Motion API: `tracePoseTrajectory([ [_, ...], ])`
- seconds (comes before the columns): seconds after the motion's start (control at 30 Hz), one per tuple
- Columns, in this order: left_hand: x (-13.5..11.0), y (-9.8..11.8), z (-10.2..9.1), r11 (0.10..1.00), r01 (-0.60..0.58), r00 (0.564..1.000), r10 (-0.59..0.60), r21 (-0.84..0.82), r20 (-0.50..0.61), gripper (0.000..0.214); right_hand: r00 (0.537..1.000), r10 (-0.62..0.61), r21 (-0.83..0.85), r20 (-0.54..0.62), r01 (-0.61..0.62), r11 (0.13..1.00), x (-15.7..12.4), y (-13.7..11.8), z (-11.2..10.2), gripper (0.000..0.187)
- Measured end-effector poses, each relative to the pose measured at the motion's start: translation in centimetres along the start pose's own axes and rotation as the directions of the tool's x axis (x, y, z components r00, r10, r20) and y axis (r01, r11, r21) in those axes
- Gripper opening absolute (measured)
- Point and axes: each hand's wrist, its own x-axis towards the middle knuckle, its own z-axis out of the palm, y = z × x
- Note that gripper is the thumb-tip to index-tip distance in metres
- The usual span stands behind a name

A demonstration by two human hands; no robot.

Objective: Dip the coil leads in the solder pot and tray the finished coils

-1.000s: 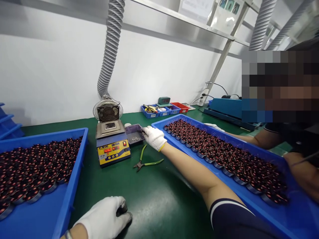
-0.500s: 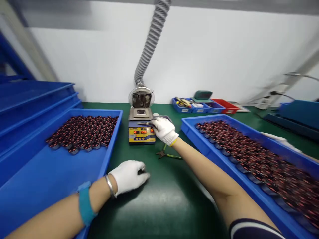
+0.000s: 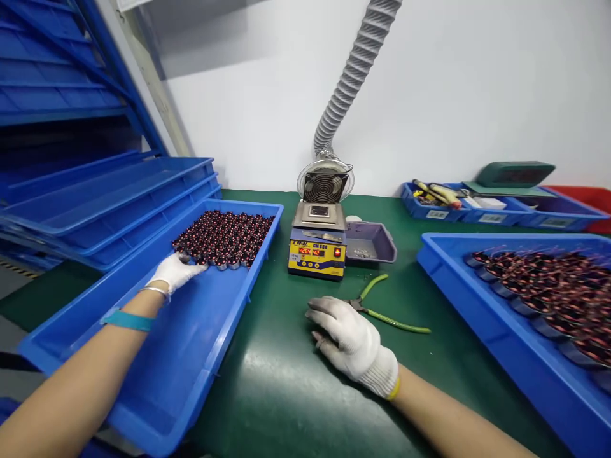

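My left hand (image 3: 175, 270), in a white glove, is inside the left blue tray (image 3: 224, 343), at the near edge of the black coils with reddish windings (image 3: 224, 235). Its thumb and fingers close around one coil at the edge, partly hidden by the glove. My right hand (image 3: 351, 337), also gloved, rests over the green table with its fingers apart and nothing in them. Beside it lie green-handled cutting pliers (image 3: 365, 305), with jaws near the knuckles. A yellow and blue solder pot (image 3: 316, 254) with red digits stands beyond. A thin metal tool (image 3: 322, 236) lies on its front ledge.
A purple bin (image 3: 375, 242) adjoins the pot, below a grey exhaust hose (image 3: 356, 73). The right blue tray (image 3: 477, 331) holds many coils with loose wires. Small blue bins (image 3: 432, 213) stand at the back; stacked blue trays (image 3: 109, 197) are at far left.
My left hand has gone from the table's middle into the left tray. My right hand has let go of the thin tool at the pot and come down near the pliers. The view has turned left.
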Motion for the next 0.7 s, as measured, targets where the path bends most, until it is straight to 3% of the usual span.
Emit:
tracePoseTrajectory([
  [0.1,0.0,-1.6,2.0,0.999,0.014,0.999,-0.016,-0.036,-0.048,0.044,0.999,0.037,0.016,0.0,-0.037,0.999,0.4,0.4,0.1,0.025],
  [0.2,-0.4,-1.5,3.8,0.998,0.019,0.993,-0.026,-0.066,-0.115,0.045,0.998,0.056,0.031,0.028,-0.057,0.998,0.2,0.2,0.2,0.026],
  [0.4,-0.8,0.0,3.0,0.979,0.006,0.994,-0.028,-0.206,-0.105,0.037,0.994,0.105,0.111,0.014,-0.106,0.988,-0.5,-0.8,-0.1,0.028],
  [0.53,-3.9,3.5,3.2,0.927,-0.039,0.999,0.03,-0.372,-0.029,0.051,0.944,0.325,0.305,-0.056,-0.294,0.906,1.1,-2.3,0.4,0.039],
  [0.7,-10.7,9.4,7.0,0.885,-0.121,0.965,0.212,-0.451,0.157,0.047,0.804,0.588,0.525,-0.084,-0.466,0.712,5.8,-4.4,1.9,0.07],
])
